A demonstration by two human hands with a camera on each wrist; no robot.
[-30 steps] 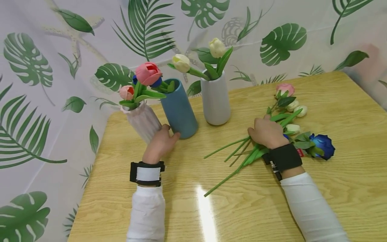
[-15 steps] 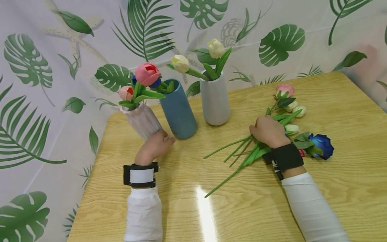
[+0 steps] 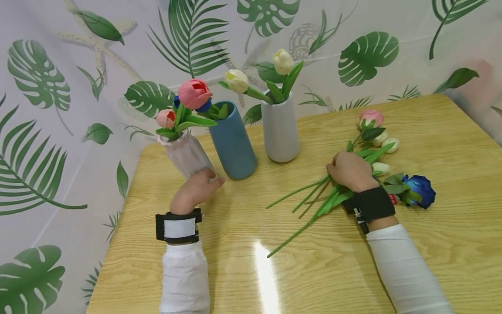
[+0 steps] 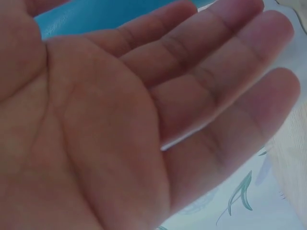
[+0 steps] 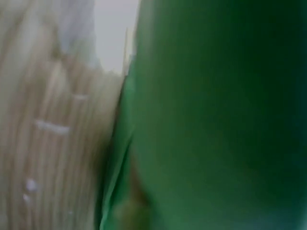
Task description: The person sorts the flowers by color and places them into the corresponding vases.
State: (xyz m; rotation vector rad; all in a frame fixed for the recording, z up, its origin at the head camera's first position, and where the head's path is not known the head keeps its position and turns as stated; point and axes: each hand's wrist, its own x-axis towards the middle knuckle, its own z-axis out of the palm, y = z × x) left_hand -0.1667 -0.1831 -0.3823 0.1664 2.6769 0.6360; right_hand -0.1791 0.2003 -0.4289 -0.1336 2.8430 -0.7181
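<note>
My left hand (image 3: 201,185) lies by the foot of the pink ribbed vase (image 3: 187,153), which holds pink tulips. In the left wrist view the palm (image 4: 144,120) is flat with straight fingers and holds nothing; the blue vase (image 4: 96,17) shows behind it. My right hand (image 3: 348,169) is curled over the stems (image 3: 302,205) of a bundle of artificial flowers lying on the table. The bundle has a blue rose (image 3: 421,190), a pink tulip (image 3: 370,117) and white buds. The right wrist view is a blurred green leaf (image 5: 216,115).
The blue vase (image 3: 232,141) and a pale grey vase (image 3: 280,131) with white tulips stand at the back beside the pink one. The wooden table (image 3: 274,270) has its left edge close to my left arm. A leaf-print curtain hangs behind.
My left hand has slid left, away from the blue vase to the base of the pink vase. The right hand has stayed on the flower stems.
</note>
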